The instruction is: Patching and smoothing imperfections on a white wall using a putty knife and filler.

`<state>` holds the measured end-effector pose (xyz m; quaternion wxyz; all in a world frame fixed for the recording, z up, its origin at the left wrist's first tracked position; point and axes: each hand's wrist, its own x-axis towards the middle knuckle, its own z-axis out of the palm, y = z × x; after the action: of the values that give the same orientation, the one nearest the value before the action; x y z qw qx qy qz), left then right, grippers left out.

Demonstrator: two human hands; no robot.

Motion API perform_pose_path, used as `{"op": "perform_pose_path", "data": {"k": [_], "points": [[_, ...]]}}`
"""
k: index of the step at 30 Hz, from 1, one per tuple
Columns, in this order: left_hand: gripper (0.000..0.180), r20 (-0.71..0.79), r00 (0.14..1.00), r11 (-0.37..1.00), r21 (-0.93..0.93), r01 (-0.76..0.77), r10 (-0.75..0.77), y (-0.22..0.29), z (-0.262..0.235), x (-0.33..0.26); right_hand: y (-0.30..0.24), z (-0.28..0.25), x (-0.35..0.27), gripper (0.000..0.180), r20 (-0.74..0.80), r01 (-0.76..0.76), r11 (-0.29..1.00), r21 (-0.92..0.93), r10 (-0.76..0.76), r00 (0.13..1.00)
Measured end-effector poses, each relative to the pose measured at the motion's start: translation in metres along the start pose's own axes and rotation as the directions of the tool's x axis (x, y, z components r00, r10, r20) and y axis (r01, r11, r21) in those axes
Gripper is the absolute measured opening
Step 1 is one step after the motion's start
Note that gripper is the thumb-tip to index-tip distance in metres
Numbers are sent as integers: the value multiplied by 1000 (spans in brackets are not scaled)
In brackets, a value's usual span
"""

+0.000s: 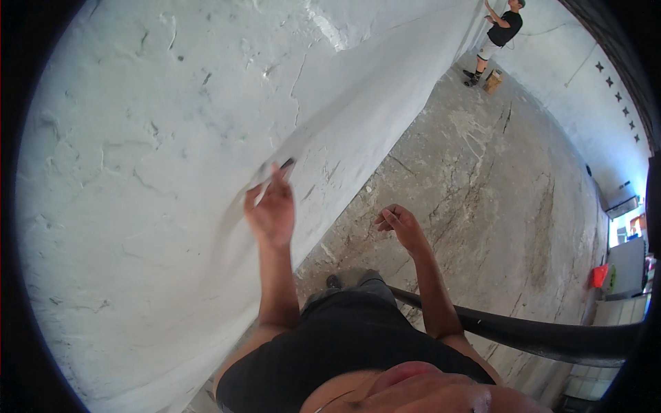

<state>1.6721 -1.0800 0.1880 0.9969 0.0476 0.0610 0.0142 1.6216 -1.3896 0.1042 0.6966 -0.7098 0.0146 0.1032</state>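
Note:
My left hand [271, 215] is raised against the white wall [151, 199], its fingers closed round a slim tool with a dark end [288, 164]. The tool lies close to the wall surface; most of it is hidden by the fingers, so its exact kind does not show. The wall is rough, with cracks, chipped patches and flaking spots. My right hand [400, 226] hangs over the floor, away from the wall, with its fingers curled in and nothing visible in them.
A bare, cracked concrete floor [482, 199] stretches right of the wall. A black curved bar [544, 337] crosses at my right side. Far off, another person [504, 31] stands at the wall beside a wooden stool [493, 80]. A red bag [600, 276] is at the right.

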Motion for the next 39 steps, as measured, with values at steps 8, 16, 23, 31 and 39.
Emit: {"op": "perform_pose_path", "data": {"k": [8,16,23,31,39], "points": [[52,-80,994,996,29,81,-78,1,-5,8,6,-3,7,29,7,7,1000,20,-7,1000],[23,-95,985,904,417,-93,145,-41,-75,19,7,-6,4,29,-2,-1,1000,21,1,1000],[31,-101,993,894,448,-11,63,-37,-75,23,2,-6,11,30,-8,-16,1000,-12,16,1000],[33,-189,981,950,312,21,41,-40,-72,34,-1,-6,6,32,-33,14,995,-97,-17,999],[54,-212,977,984,170,44,-7,-58,-96,58,7,5,8,33,-2,-8,996,-92,8,1000]]}}
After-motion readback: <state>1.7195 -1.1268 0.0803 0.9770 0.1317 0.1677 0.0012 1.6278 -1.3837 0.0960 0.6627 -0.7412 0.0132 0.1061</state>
